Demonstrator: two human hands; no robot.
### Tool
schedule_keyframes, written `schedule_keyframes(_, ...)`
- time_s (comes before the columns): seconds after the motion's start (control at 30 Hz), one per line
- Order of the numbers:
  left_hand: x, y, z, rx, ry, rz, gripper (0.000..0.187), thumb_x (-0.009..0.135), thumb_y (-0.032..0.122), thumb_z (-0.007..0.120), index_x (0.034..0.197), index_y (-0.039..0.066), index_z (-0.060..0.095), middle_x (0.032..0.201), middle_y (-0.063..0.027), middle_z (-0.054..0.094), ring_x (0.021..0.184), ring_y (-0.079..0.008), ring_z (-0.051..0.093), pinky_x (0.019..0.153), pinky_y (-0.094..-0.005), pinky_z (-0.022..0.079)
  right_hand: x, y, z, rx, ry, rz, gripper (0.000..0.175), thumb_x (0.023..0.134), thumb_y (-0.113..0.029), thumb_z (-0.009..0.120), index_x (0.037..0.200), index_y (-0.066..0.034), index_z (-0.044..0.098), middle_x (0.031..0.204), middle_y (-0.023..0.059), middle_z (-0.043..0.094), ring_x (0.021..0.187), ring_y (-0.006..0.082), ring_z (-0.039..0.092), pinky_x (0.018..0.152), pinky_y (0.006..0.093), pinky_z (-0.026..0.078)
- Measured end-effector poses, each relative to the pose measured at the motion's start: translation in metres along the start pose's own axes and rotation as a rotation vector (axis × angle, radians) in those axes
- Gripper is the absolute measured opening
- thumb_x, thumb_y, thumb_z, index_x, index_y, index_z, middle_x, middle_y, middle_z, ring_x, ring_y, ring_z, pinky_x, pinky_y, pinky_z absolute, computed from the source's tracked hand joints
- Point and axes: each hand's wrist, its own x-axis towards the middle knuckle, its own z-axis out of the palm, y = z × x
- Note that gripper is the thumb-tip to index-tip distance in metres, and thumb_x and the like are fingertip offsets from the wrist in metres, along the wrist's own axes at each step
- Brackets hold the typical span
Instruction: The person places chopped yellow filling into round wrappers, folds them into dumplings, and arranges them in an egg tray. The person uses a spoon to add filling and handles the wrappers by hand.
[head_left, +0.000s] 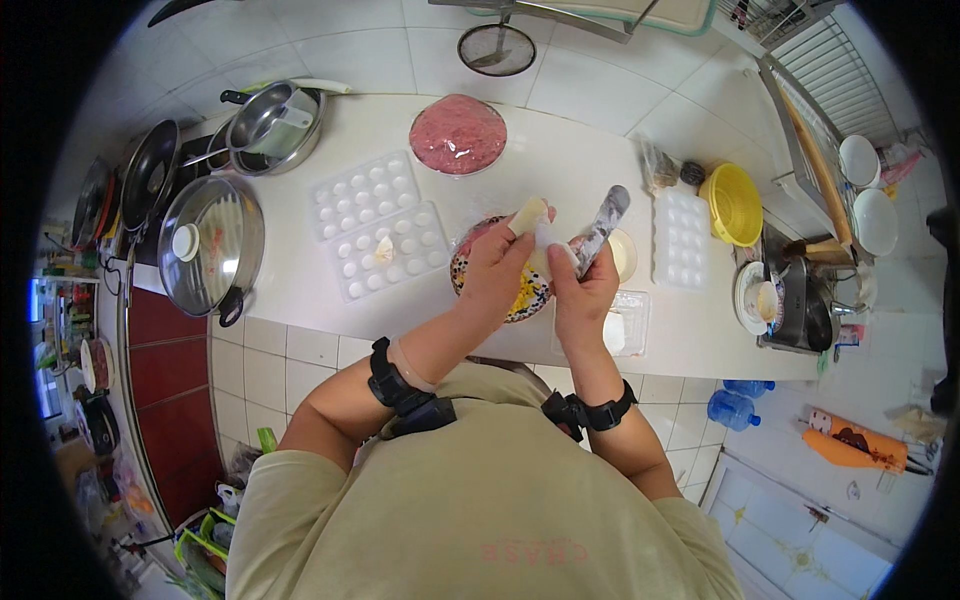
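Between my hands, above a patterned bowl (531, 298) with yellow bits and pinkish filling, is a pale thin dough wrapper (534, 217). My left hand (491, 262) grips its left part. My right hand (589, 281) pinches the wrapper's right edge and also holds a flour-dusted or smeared metal spatula (611, 210), tilted up to the right. Left of the bowl, two white plastic dumpling trays (367, 191) lie side by side; one wrapped dumpling (385, 250) sits in the nearer one. Behind the right hand are a small cream-coloured dish (624, 255) and a clear plastic box (637, 322) holding something white.
A film-covered mound of pink minced meat (458, 135) stands at the back. Pans and a glass-lidded pot (214, 247) occupy the left. To the right are another white tray (680, 240), a yellow basket (733, 204) and a sink (814, 307) with plates beside it.
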Motion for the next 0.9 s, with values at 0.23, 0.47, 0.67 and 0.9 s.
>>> schedule_keyframes(0.23, 0.006, -0.004, -0.018, 0.448, -0.081, 0.16, 0.036, 0.094, 0.002, 0.043, 0.128, -0.002, 0.052, 0.112, -0.0063, 0.061, 0.101, -0.0104, 0.054, 0.09, -0.0256, 0.043, 0.019, -0.013, -0.014, -0.48, -0.249, -0.019, 0.014, 0.079, -0.003, 0.065, 0.09, 0.0, 0.058, 0.07, 0.0046, 0.055, 0.057, 0.0087, 0.045, 0.052, 0.024, 0.039)
schedule_keyframes(0.47, 0.007, 0.009, -0.024, 0.685, -0.119, 0.11, 0.028, 0.088, 0.003, 0.047, 0.111, -0.006, 0.06, 0.103, -0.0139, 0.065, 0.095, -0.0169, 0.059, 0.086, -0.0298, 0.045, 0.024, -0.026, -0.015, -0.662, -0.408, -0.245, 0.017, 0.077, 0.0, 0.064, 0.094, 0.0003, 0.061, 0.083, 0.0129, 0.059, 0.066, 0.0217, 0.057, 0.057, 0.0296, 0.045)
schedule_keyframes(0.67, 0.004, 0.018, -0.025, 0.884, -0.199, 0.307, 0.027, 0.085, 0.0, 0.044, 0.105, -0.006, 0.061, 0.098, -0.0197, 0.064, 0.094, -0.0301, 0.063, 0.084, -0.0347, 0.047, 0.026, -0.032, -0.013, -0.666, -0.363, -0.188, 0.018, 0.076, -0.003, 0.069, 0.092, -0.001, 0.061, 0.079, 0.0149, 0.06, 0.063, 0.024, 0.06, 0.057, 0.0309, 0.047)
schedule_keyframes(0.9, 0.003, 0.024, -0.03, 0.956, -0.238, 0.4, 0.028, 0.084, -0.002, 0.043, 0.107, -0.004, 0.059, 0.098, -0.0214, 0.063, 0.092, -0.0371, 0.062, 0.081, -0.0366, 0.049, 0.031, -0.021, -0.011, -0.673, -0.376, -0.041, 0.019, 0.074, -0.007, 0.073, 0.082, -0.0007, 0.058, 0.061, 0.0098, 0.056, 0.053, 0.0168, 0.053, 0.053, 0.0286, 0.044)
